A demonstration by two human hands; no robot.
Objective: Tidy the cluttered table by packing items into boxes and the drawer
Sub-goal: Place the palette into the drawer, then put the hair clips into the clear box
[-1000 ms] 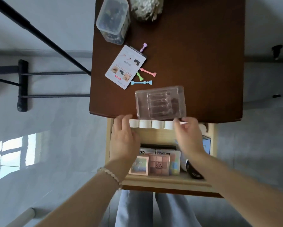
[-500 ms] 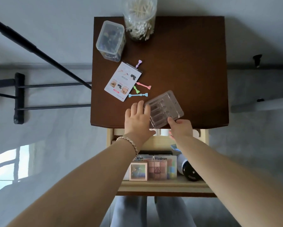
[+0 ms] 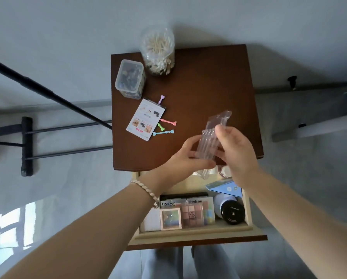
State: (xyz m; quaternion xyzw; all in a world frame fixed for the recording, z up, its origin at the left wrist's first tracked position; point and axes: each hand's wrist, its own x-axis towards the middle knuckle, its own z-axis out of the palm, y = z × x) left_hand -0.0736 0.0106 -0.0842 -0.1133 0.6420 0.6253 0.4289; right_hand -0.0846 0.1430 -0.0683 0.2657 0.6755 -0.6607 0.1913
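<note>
My left hand (image 3: 188,158) and right hand (image 3: 234,152) both grip clear blister tray (image 3: 210,139), lifted above tabletop (image 3: 218,87) near front edge. Light, thin, springy, likely slippery; hold by rims, not pockets.

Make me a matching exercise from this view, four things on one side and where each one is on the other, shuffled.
Things:
1. clear plastic tray
2. cotton swab jar
3. black-capped bottle
4. instruction card

Places:
A. lying in the open drawer, at its right side
B. flat on the table, beside the small coloured sticks
C. held up between the left hand and the right hand
D. standing at the table's far edge

Pairs: 1-C, 2-D, 3-A, 4-B
</note>
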